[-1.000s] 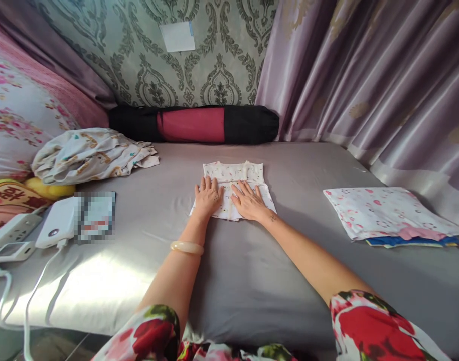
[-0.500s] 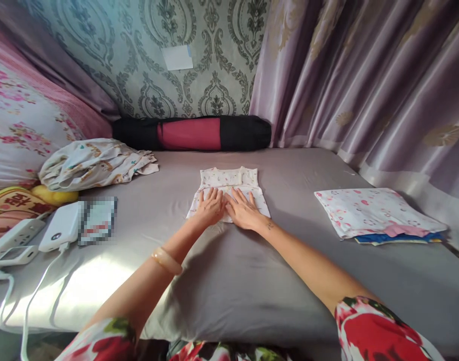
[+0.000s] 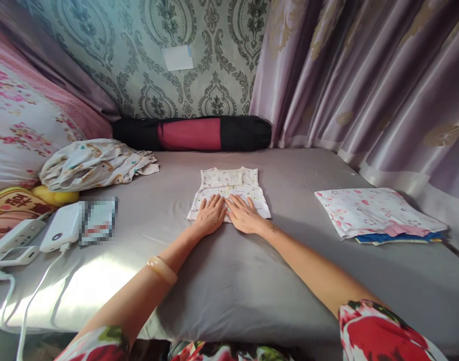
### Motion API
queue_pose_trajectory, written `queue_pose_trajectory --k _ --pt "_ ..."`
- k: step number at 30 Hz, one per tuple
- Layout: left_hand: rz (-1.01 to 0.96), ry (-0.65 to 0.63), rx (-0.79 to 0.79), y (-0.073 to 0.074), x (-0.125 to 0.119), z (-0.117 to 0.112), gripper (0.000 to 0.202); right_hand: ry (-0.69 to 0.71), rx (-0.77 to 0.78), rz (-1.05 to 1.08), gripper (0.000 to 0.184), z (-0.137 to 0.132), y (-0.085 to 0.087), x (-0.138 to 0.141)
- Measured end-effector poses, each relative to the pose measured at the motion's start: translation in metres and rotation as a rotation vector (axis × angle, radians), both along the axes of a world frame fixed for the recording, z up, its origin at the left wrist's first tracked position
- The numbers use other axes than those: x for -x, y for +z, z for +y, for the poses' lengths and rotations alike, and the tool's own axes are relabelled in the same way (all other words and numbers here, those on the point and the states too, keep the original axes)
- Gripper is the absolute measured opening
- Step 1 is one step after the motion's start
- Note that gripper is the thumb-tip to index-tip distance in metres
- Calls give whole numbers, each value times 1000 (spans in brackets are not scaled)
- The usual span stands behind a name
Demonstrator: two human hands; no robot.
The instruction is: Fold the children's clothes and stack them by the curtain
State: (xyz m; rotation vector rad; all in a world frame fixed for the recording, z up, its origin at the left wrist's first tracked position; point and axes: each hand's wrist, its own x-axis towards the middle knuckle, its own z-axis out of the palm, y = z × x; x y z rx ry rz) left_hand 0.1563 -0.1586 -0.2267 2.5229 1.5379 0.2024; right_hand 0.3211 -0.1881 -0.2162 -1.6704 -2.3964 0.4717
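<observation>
A small white printed garment point(image 3: 229, 179), looking like baby clothing, lies folded flat on the grey bedsheet point(image 3: 221, 281). My left hand point(image 3: 211, 215) rests palm down on its near left part, fingers stretched out. Beside it my right hand point(image 3: 244, 214) presses flat on the near right part, fingers apart. The two hands almost meet at the middle and cover part of the near edge. Neither hand grips anything.
To the right lies a stack of folded clothes point(image 3: 379, 210). A crumpled printed cloth point(image 3: 97, 163) sits at the left, near a white power bank point(image 3: 61, 228) with a cable and a power strip point(image 3: 18, 240). A black and red roll bag point(image 3: 191, 134) lines the wall.
Both hands have slid a little toward me over the garment, uncovering more of its middle. The garment itself has hardly moved.
</observation>
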Motion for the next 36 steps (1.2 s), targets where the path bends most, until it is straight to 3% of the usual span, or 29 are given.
queue_pose_trajectory --k 3,6,9,13,21,25,27,32,36 --pt "-79 -2 -14 6 15 9 48 -26 24 129 54 8 7 -18" --pt "-113 180 -119 11 41 19 45 -262 -50 188 50 16 12 -48" --pt "-89 363 -109 12 66 28 42 -552 -52 152 45 22 12 -81" --pt "-129 427 17 15 77 32 38 -692 16 126 39 23 10 -101" --pt "-207 491 221 33 64 24 44 -656 114 217 36 11 14 -83" --pt "-449 349 484 42 72 15 70 -583 244 420 42 -3 25 -82" --pt "-552 247 557 45 77 11 71 -525 323 511 45 -10 30 -85" --pt "-608 144 528 46 85 2 56 -297 346 501 49 -18 29 -95" --pt "-515 73 370 38 83 4 59 -246 102 299 59 -14 16 -99"
